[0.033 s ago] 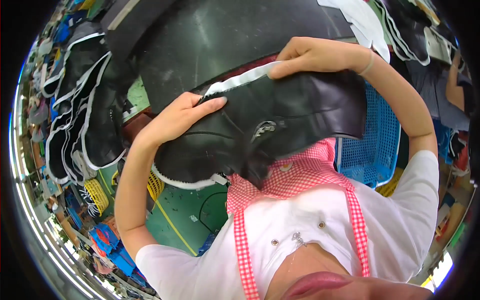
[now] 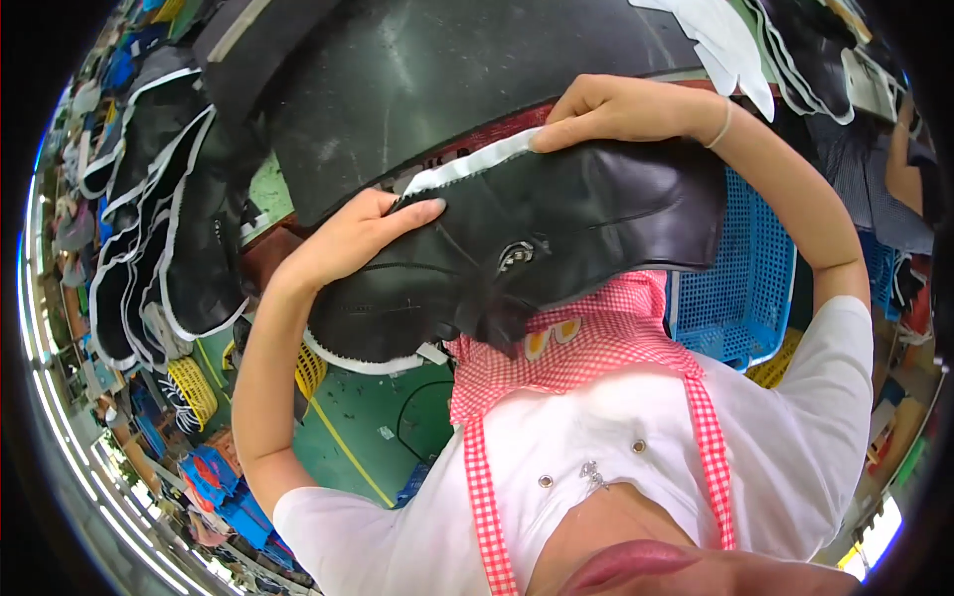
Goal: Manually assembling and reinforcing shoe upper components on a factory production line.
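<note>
Both my hands hold a black leather boot upper (image 2: 576,214) in front of my apron, stretched out sideways. A white lining strip with a jagged edge shows along its far rim, and more white lines its lower left edge. A small metallic ornament sits near its middle. My left hand (image 2: 353,233) grips the left part of the far rim, thumb on top of the leather. Farther right on the same rim, my right hand (image 2: 621,109) pinches the upper, thumb on top. The fingers beneath the leather are hidden.
A dark worktable (image 2: 447,74) lies just beyond the upper. Several similar black uppers (image 2: 194,233) hang at the left. To the right, below the upper, is a blue plastic basket (image 2: 740,288). White cut pieces (image 2: 720,45) lie at the far right. Yellow baskets (image 2: 191,392) stand lower left.
The boot upper has shifted slightly to the left, and its lower middle part has drawn up a little. More of the apron's patch shows below it. Both hands keep their grip.
</note>
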### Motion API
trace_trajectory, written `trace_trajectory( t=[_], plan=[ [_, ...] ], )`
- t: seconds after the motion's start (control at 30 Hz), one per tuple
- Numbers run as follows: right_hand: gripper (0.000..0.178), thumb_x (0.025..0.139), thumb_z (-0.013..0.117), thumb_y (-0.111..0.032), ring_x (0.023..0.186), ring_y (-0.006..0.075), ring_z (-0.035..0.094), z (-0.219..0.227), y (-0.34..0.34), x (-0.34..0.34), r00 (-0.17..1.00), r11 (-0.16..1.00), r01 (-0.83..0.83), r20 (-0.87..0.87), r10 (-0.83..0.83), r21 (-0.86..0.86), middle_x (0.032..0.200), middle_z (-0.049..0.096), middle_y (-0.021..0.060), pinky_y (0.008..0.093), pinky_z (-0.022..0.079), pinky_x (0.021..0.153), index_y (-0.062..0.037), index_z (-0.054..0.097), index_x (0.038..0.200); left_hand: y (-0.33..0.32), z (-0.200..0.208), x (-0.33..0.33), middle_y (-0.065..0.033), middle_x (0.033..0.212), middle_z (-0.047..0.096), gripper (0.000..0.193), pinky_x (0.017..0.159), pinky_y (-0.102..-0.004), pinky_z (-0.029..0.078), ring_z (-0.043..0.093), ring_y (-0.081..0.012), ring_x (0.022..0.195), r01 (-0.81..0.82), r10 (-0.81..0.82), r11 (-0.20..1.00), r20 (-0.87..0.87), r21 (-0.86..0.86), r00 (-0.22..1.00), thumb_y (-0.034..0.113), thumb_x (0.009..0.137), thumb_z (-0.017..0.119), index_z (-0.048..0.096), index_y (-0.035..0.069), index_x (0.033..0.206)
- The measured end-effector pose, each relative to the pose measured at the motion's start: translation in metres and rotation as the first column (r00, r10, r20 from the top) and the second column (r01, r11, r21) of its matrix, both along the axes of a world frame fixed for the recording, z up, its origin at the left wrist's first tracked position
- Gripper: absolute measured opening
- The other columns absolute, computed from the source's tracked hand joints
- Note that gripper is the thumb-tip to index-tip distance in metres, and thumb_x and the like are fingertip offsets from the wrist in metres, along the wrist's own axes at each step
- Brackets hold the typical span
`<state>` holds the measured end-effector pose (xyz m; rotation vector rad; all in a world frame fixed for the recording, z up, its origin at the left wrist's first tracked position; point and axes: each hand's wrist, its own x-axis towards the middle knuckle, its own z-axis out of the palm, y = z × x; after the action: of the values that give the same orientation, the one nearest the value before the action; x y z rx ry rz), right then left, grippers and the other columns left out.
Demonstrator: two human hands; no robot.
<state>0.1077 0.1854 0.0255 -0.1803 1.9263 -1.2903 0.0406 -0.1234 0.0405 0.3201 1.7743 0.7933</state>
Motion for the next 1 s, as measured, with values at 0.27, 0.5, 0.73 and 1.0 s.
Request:
trace_trajectory(
  t=[0.27,0.5,0.73,1.0],
  plan=[
    [0.052,0.081,0.077,-0.047,0.071,0.0112,0.064,-0.023,0.001,0.033,0.994,0.994,0.106,-0.016,-0.106,-0.016,0.080,0.068,0.0043,0.0253,0.051,0.064,0.0025,0.072,0.094,0.003,-0.009,-0.006,-0.0050,0.082,0.072,0.041,0.069,-0.0228,0.051,0.065,-0.0065,0.075,0.105,-0.091,0.991,0.145,-0.086,0.985,0.039,0.095,0.065,0.073,0.000,0.101],
    [0.048,0.083,0.077,-0.045,0.070,0.0126,0.057,-0.089,0.013,0.044,0.985,0.976,0.106,-0.155,-0.077,0.188,0.077,0.064,0.0047,0.0294,0.048,0.066,0.0019,0.072,0.096,0.034,-0.047,0.034,-0.0145,0.127,0.060,0.062,0.098,-0.0422,0.046,0.057,-0.0329,0.116,0.511,-0.277,0.854,-0.916,-0.096,0.292,0.025,0.081,0.074,0.052,0.010,0.137],
    [0.045,0.080,0.076,-0.035,0.077,0.0211,0.061,-0.101,0.016,0.057,0.888,0.957,0.274,-0.408,-0.213,0.095,0.086,0.067,0.0172,0.0361,0.050,0.075,0.0032,0.068,0.101,0.046,-0.079,0.071,-0.0122,0.152,0.043,0.070,0.117,-0.0481,0.028,0.040,-0.0299,0.140,0.772,-0.362,0.627,-0.842,0.098,0.400,0.028,0.083,0.069,0.044,0.005,0.144],
    [0.024,0.085,0.074,-0.017,0.095,0.0251,0.064,-0.061,0.019,0.054,0.583,0.939,0.336,-0.799,-0.148,0.072,0.098,0.067,0.0088,0.0366,0.052,0.083,-0.0054,0.067,0.104,0.034,-0.056,0.045,-0.0079,0.132,0.062,0.038,0.110,-0.0465,0.038,0.053,-0.0291,0.130,0.661,-0.298,0.693,-0.721,0.287,0.625,0.021,0.091,0.065,0.062,0.011,0.128]
  ],
)
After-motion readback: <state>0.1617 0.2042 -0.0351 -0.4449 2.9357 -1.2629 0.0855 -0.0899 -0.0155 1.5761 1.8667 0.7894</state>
